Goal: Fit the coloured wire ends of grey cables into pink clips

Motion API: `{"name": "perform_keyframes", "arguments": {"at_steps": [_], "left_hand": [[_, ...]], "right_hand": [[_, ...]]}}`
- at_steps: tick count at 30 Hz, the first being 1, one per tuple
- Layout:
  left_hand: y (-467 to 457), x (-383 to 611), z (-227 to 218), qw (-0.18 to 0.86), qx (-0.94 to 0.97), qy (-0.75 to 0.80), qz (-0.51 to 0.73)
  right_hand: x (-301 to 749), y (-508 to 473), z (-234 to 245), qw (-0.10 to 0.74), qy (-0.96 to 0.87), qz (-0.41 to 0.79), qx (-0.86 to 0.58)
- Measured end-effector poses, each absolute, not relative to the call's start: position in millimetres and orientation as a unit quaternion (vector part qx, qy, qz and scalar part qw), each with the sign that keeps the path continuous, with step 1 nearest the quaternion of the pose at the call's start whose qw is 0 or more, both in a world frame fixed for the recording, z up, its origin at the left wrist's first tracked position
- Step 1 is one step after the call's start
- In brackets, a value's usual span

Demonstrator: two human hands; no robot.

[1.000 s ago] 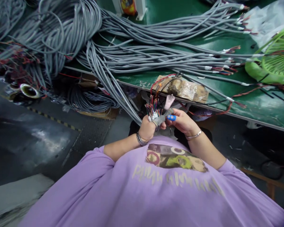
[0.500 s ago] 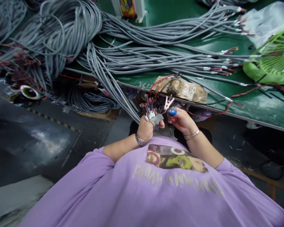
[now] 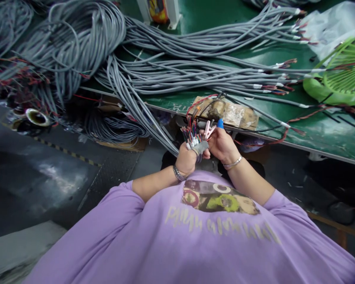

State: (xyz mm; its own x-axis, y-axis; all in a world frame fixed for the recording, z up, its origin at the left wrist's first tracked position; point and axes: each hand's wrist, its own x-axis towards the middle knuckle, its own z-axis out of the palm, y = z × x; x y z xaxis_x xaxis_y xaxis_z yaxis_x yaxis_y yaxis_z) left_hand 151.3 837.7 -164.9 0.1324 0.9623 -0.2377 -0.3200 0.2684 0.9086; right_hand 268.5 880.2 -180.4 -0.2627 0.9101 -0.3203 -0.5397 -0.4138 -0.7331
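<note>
My left hand [image 3: 185, 159] is closed around a bundle of grey cables [image 3: 168, 146]. Thin coloured wires [image 3: 191, 128] with bare copper tips fan upward out of its grip, above white sleeves [image 3: 193, 142]. A grey strip [image 3: 201, 148] lies across the bundle at the fingers. Close on the right, my right hand [image 3: 224, 145] has its fingers curled in toward the wires, and a blue finger cover [image 3: 220, 123] sits on one finger. Beside those fingers stands a pink clip [image 3: 207, 130], partly overlapping them. Whatever is between the right fingertips is hidden.
Long grey cables [image 3: 177, 75] run across the green table [image 3: 313, 134], with a large coil [image 3: 85, 39] at the left. A taped brown block [image 3: 233, 112] lies at the table's front edge. A green fan [image 3: 343, 75] and clear plastic bag [image 3: 331, 27] are at the right.
My right hand has moved left and up against the wires, its blue-covered finger now pointing upward. The left hand and bundle have shifted slightly right.
</note>
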Motion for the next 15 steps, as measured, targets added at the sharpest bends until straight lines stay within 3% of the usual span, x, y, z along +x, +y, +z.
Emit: {"name": "perform_keyframes", "arguments": {"at_steps": [10,15], "left_hand": [[838.2,152.3,-171.8,0.664,0.365,0.439,0.483],[837.9,151.8,-174.4,0.666,0.358,0.452,0.473]], "right_hand": [[264.8,880.8,-188.6,0.438,-0.248,0.8,-0.327],[261.7,885.3,-195.4,0.49,-0.238,0.764,-0.346]]}}
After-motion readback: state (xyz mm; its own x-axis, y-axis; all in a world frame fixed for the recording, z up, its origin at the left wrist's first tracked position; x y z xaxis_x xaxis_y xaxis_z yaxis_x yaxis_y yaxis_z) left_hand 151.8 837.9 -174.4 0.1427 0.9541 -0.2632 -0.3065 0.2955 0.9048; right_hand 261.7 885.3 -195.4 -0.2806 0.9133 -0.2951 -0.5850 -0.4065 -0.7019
